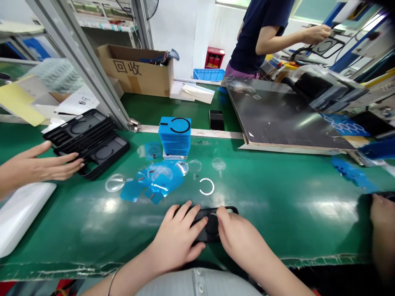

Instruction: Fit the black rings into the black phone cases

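A black phone case (211, 232) lies on the green bench right in front of me, a dark ring faintly visible on its inner face. My left hand (182, 232) rests across the case's left part, fingers spread and lying on it, thumb by the near edge. Over the right end my right hand (237, 232) is closed on the case, its curled fingers partly hidden. Just beyond the case is a white open ring (207, 186). Farther off, a stack of blue film sheets (175, 137) carries a black ring on top.
Peeled blue films (160, 181) and clear discs (115, 183) litter the bench. At left, another person's hand (40, 166) reaches to an open black case (89, 139); a white object (26, 213) lies nearer. A dark board (286, 115), phone (216, 120) and cardboard box (135, 76) stand beyond.
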A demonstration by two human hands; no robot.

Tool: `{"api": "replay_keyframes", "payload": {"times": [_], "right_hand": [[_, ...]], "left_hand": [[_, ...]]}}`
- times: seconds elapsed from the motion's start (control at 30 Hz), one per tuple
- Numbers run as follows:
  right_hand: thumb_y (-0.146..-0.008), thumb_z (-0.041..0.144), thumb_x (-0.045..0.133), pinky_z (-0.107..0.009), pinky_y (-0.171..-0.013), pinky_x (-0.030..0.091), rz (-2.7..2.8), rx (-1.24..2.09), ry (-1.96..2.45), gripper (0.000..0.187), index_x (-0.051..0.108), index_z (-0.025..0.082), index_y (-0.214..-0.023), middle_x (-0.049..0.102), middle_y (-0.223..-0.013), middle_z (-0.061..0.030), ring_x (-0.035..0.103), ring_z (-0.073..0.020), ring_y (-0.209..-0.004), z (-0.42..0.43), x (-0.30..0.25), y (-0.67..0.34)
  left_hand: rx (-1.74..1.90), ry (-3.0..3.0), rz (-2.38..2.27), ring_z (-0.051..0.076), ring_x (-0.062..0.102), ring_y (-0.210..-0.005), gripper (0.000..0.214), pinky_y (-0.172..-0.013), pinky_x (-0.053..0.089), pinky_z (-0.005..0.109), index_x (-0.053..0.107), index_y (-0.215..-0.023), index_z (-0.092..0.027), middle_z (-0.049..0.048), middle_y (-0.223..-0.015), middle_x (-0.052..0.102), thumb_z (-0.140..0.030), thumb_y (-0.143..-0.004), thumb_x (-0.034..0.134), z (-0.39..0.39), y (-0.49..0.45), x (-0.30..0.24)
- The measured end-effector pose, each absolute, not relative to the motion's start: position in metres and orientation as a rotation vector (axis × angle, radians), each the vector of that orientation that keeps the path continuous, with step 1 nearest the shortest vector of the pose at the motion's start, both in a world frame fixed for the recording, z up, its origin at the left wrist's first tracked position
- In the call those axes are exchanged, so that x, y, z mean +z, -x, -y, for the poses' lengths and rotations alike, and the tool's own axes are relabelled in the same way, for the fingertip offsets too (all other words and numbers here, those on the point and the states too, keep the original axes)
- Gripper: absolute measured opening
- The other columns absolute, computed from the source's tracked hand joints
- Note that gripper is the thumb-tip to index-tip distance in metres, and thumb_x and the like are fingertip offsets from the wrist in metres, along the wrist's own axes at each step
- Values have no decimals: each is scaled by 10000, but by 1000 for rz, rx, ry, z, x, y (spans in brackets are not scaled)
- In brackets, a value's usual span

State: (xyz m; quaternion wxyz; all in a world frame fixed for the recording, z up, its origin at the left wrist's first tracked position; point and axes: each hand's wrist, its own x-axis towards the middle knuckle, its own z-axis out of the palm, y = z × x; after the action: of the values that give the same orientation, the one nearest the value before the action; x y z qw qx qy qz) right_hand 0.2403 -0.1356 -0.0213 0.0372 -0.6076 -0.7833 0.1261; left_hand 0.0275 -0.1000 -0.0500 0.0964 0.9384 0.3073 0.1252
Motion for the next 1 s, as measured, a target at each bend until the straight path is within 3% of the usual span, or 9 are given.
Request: {"api": "replay_keyframes", "payload": {"times": [0.17, 0.27, 0.43, 0.6, 0.7, 0.8, 1.0], "right_hand": [[-955, 142, 393, -326, -635, 421, 2442, 362, 1759, 241, 628, 185, -916, 666, -727, -64, 610, -216, -670, 136, -18, -256], [-983, 208, 465, -373, -738, 446, 2404, 314, 1618, 236, 696, 177, -1016, 665, -809, -75, 596, -233, -765, 144, -24, -268], [-984, 219, 499, -384, -715, 452, 2402, 283, 1564, 273, 714, 125, -1123, 651, -784, -81, 562, -231, -749, 153, -36, -276], [-969, 214, 527, -388, -698, 452, 2376, 275, 1505, 249, 720, 163, -1119, 651, -777, -68, 554, -222, -744, 153, -34, -277], [-941, 200, 548, -480, -855, 459, 2379, 276, 1368, 259, 702, 217, -1148, 697, -968, -88, 577, -274, -949, 157, -32, -276], [-896, 219, 589, -596, -1008, 384, 2382, 276, 1291, 253, 715, 289, -1104, 679, -1187, -72, 505, -337, -1201, 162, -37, -273], [-863, 228, 629, -623, -1057, 371, 2330, 290, 1312, 234, 733, 323, -1050, 663, -1248, -55, 458, -336, -1305, 164, -50, -270]], "left_hand": [[348, -2757, -898, 364, 482, -1276, 517, -1003, 324, 531, 590, -1319, -286, 91, -1390, 579, -561, -882, 604, 98, -27, -47], [333, -2739, -892, 359, 480, -1276, 525, -1005, 328, 527, 588, -1321, -293, 86, -1395, 579, -567, -874, 616, 98, -27, -46], [305, -2736, -905, 358, 465, -1289, 526, -1019, 329, 527, 589, -1331, -298, 89, -1408, 565, -568, -880, 611, 98, -28, -48], [335, -2790, -867, 355, 474, -1290, 578, -1021, 337, 511, 571, -1345, -292, 109, -1432, 547, -602, -861, 628, 98, -23, -47], [376, -2858, -730, 321, 509, -1249, 493, -1039, 325, 483, 605, -1289, -308, 83, -1363, 602, -559, -867, 643, 97, -17, -47], [518, -2888, -675, 278, 536, -1192, 288, -1062, 290, 450, 676, -1139, -335, 15, -1206, 676, -450, -875, 659, 98, -14, -50], [544, -2922, -682, 272, 526, -1158, 264, -1021, 307, 441, 676, -1134, -386, -10, -1131, 670, -407, -872, 655, 98, -17, -57]]}}
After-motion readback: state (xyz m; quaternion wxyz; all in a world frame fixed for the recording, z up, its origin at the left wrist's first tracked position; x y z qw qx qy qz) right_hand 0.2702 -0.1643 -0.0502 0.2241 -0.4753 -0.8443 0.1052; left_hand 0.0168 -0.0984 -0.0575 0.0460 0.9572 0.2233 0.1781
